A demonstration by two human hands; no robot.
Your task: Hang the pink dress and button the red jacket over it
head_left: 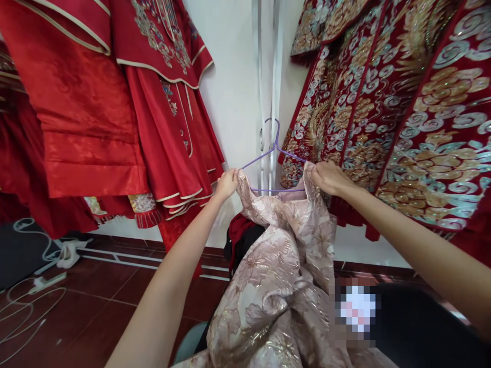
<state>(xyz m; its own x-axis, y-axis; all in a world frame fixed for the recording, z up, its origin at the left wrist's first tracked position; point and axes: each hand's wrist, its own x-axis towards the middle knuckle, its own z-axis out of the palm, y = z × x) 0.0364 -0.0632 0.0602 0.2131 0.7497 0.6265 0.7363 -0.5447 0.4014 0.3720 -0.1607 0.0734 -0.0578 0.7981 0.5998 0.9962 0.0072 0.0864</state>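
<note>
- Head view: the pink brocade garment [264, 255] lies between and below the two hands, its shoulders at the fingers.
- The left hand [229, 183] pinches one shoulder and the right hand [324, 176] the other; the hands are apart, roughly level, neither clearly nearer the garment. Whether the fingers also grip the hanger ends is hidden.
- The purple hanger [275, 146] spans the gap between the hands, its hook pointing up and away from them, beside the white uprights [272, 168]; I cannot tell whether it is hooked on.
- The garment's neck end points away from the person; its long axis runs from between the hands down toward the person, in folds.
- Red garments [169, 117] hang beyond the left hand, embroidered ones [383, 112] beyond the right.
</note>
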